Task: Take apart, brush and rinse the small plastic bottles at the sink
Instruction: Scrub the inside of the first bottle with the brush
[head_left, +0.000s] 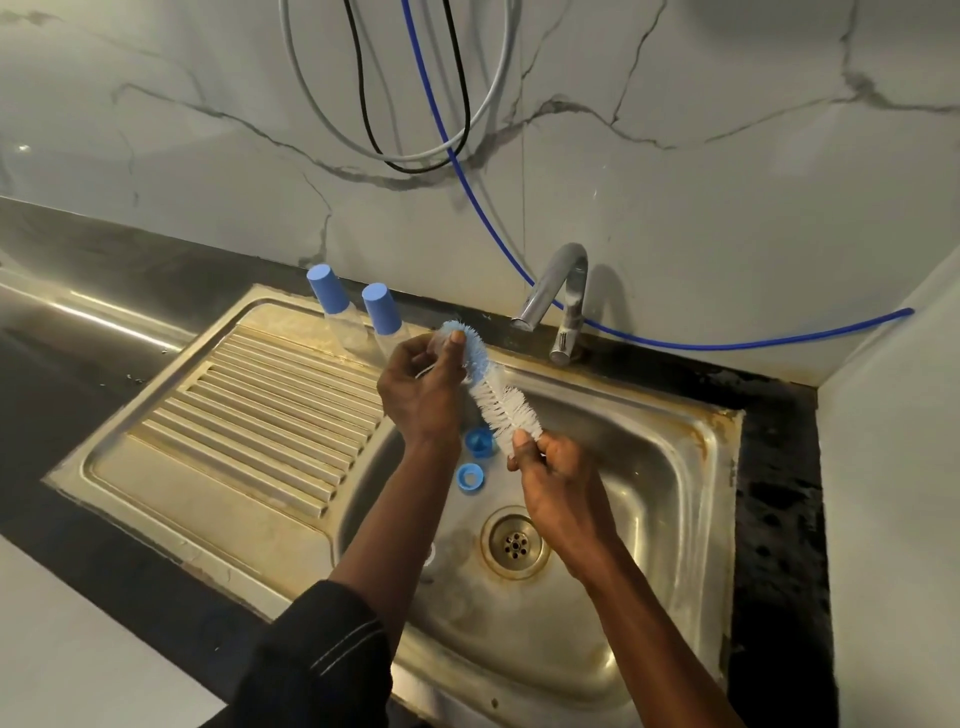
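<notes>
My right hand (556, 478) grips the lower end of a bottle brush (506, 405) with white bristles and a blue tip, held slanting over the sink basin (670, 467). Closed on a small clear plastic bottle part that is mostly hidden by the fingers, my left hand (421, 395) holds it against the brush's blue tip. In the basin below the hands lie two small blue plastic parts (479, 441) (470, 477). Two clear bottles with blue caps (327, 296) (382, 309) stand at the back of the drainboard (249, 415).
A chrome faucet (563, 296) stands behind the basin with no water running. The drain (514, 543) sits in the middle of the basin. Several cables and a blue hose (447, 140) hang on the marble wall. Dark countertop (779, 519) surrounds the sink.
</notes>
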